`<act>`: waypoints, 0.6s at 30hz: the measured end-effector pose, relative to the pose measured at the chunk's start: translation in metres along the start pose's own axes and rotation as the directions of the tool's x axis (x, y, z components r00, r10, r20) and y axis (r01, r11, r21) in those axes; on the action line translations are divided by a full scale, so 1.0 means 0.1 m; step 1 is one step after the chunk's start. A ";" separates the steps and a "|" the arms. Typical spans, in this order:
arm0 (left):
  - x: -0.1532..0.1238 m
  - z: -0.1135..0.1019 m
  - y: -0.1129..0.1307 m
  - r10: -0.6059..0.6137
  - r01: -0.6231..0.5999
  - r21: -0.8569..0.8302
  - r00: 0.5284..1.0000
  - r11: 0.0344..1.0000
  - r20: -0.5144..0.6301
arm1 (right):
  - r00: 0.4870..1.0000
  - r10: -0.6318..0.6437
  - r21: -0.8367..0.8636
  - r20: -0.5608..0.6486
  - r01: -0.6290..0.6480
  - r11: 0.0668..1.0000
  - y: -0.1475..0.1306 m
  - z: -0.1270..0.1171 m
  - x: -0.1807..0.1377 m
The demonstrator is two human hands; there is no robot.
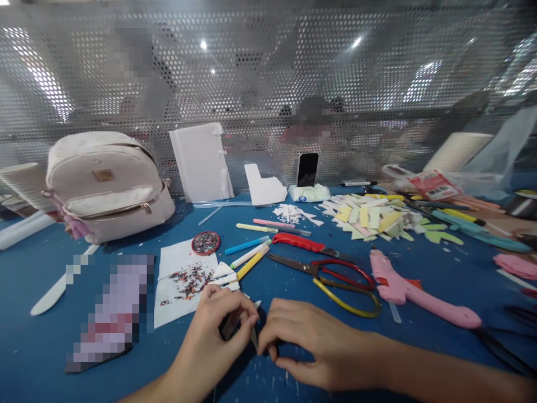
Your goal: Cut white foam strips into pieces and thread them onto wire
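Note:
My left hand (218,330) is closed, thumb and fingers pinched round a small pale pointed piece (254,336) that looks like paper or thin card. From the other side, the curled fingertips of my right hand (306,341) meet the lower end of that piece. Most of it is hidden by the fingers. Just beyond my left hand lie small white pieces (226,278) and a white sheet (174,260) strewn with dark and orange bits. Red-and-yellow-handled scissors (310,268) rest past my right hand, close to a red-handled knife (300,243).
Several markers (247,245) lie mid-table. A pink glue gun (423,296) with its cord is at the right, near a heap of paper strips (364,215). A round dish of bits (205,243), a pale backpack (109,184) and a propped phone (307,169) stand towards a perforated metal screen (260,73).

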State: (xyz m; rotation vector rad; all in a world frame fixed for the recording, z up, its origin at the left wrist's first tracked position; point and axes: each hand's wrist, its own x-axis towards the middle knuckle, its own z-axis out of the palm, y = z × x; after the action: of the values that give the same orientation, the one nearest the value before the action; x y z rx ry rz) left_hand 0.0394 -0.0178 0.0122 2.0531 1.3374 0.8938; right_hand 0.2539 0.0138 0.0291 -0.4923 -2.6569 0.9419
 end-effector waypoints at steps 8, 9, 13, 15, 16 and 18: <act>0.00 -0.01 0.01 -0.006 0.006 -0.001 1.000 1.000 0.011 | 1.000 -0.003 -0.010 0.003 0.003 1.000 0.00 0.02 0.01; 0.00 -0.01 0.01 -0.008 0.008 -0.002 1.000 1.000 0.011 | 1.000 0.000 -0.019 0.011 0.000 1.000 0.00 0.02 0.01; -0.01 -0.01 0.02 -0.005 0.005 -0.004 1.000 1.000 0.004 | 1.000 0.007 -0.036 0.030 -0.006 0.999 -0.02 0.01 0.00; -0.01 -0.01 0.02 -0.004 0.004 -0.003 1.000 1.000 0.002 | 0.999 0.008 -0.025 0.040 -0.007 1.000 -0.02 0.00 0.01; -0.01 -0.01 0.02 -0.002 0.002 -0.003 1.000 1.000 0.000 | 0.999 0.006 -0.021 0.049 -0.005 1.000 -0.02 0.00 0.01; 0.00 -0.01 0.02 0.000 0.000 0.000 1.000 1.000 0.001 | 0.998 -0.003 -0.024 0.060 0.004 1.000 -0.01 0.00 0.01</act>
State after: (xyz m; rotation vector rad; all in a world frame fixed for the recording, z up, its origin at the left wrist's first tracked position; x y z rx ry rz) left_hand 0.0398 -0.0188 0.0140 2.0532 1.3364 0.8934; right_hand 0.2528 0.0134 0.0304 -0.4714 -2.7250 0.9392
